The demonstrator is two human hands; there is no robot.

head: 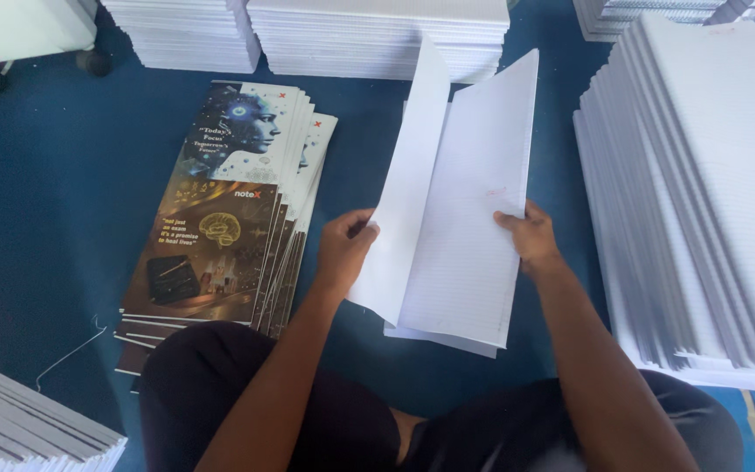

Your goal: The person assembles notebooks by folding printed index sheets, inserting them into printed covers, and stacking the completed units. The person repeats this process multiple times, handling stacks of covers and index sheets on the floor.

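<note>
A folded bundle of ruled white sheets [460, 218] stands tilted over the blue floor [45, 201], pinched at its left flap by the left hand [344, 249] and at its right edge by the right hand [528, 236]. More sheets seem to lie beneath it. A fanned pile of printed covers [220, 227] sits just left, and a tall stack of white paper [701, 201] close on the right.

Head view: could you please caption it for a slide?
Both hands, left hand and right hand, fold white ruled sheets beside printed covers.

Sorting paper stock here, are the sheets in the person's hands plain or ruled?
Ruled: the white folded sheets carry faint fine lines, clearest in the head view.
</note>
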